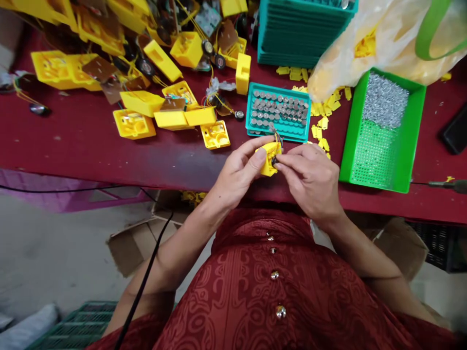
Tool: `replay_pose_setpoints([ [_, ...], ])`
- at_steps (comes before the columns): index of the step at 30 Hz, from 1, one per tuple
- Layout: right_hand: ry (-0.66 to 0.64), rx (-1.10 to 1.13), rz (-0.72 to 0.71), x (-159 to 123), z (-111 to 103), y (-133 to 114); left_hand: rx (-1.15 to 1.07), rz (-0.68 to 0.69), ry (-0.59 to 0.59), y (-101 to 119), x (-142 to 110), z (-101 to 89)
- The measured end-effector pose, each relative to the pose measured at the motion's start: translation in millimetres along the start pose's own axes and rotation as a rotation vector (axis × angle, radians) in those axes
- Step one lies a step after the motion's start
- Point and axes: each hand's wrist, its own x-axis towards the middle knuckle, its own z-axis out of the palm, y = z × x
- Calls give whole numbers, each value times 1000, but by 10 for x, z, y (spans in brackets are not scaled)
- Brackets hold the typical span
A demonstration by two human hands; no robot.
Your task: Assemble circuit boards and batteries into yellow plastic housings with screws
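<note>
My left hand (239,170) grips a small yellow plastic housing (268,167) near the table's front edge, its open side facing right. Thin wires stick out of the housing's top. My right hand (310,172) pinches a small dark round part (275,160) at the housing's opening; whether it sits inside, I cannot tell. Just beyond the hands lies a teal tray (308,124) with rows of round silver cells (279,107). Another open yellow housing (215,135) rests on the table left of the tray.
Many yellow housings with wires and brown boards (105,78) pile up at the back left. Stacked teal trays (288,36) stand behind. At right are a green basket (410,150) of screws, small yellow pieces (323,124), a plastic bag (335,63) and a screwdriver (456,185).
</note>
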Motion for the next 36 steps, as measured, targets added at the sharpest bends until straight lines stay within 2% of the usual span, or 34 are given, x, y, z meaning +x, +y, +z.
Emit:
replay_pose_setpoints([
  [4, 15, -45, -46, 0, -18, -40, 144, 35, -5, 21, -37, 31],
  [6, 3, -49, -19, -2, -23, -55, 106, 34, -17, 51, -51, 70],
  [9, -35, -29, 24, -6, -63, -71, -29, -43, -2, 84, -37, 128],
  [12, -68, 84, 75, -12, -160, -88, -43, -115, 40, 93, 4, 152],
  [17, 54, 161, 170, -44, -296, -65, -4, -147, 37, 121, 14, 162],
  [21, 142, 230, 261, -114, -234, 76, 41, -154, 55, 108, -16, 175],
  [24, 148, 237, 325, -149, -152, 218, 61, -160, 87, 82, -34, 171],
  [26, 120, 248, 315, -143, -115, 311, 51, -170, 82, 94, -56, 169],
  [30, -88, 306, 188, -77, -57, 451, 1, -243, 5, 219, -125, 181],
  [32, -145, 353, 139, -41, -3, 467, -32, -290, -29, 309, -165, 184],
  [34, -117, 448, 123, -12, 64, 436, -79, -331, -59, 388, -200, 177],
  [36, -22, 544, 121, 15, 111, 364, -130, -366, -82, 437, -226, 160],
])
